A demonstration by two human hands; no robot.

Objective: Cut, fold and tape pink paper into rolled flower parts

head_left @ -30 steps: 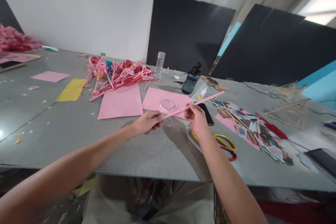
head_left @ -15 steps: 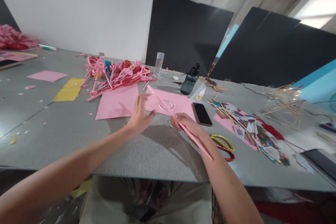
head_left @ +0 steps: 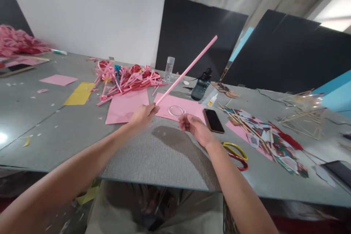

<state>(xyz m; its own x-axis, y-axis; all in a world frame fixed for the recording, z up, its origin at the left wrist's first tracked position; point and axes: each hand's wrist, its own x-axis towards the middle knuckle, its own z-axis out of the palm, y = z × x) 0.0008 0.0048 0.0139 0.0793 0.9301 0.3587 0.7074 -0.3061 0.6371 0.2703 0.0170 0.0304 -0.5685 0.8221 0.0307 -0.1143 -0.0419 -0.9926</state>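
Our left hand pinches the lower end of a long pink paper stick, just left of the frame's centre. From that grip the stick's long axis climbs toward the upper right, its free tip high against the dark panel in the upper middle of the frame. Our right hand hangs just right of centre, holding nothing, fingers loosely curled, close to the held end but not touching the stick, so the left hand is the nearer one. Beneath both lies the grey surface, with a pink sheet carrying a roll of clear tape, a phone just right of it, and scissors toward the lower right.
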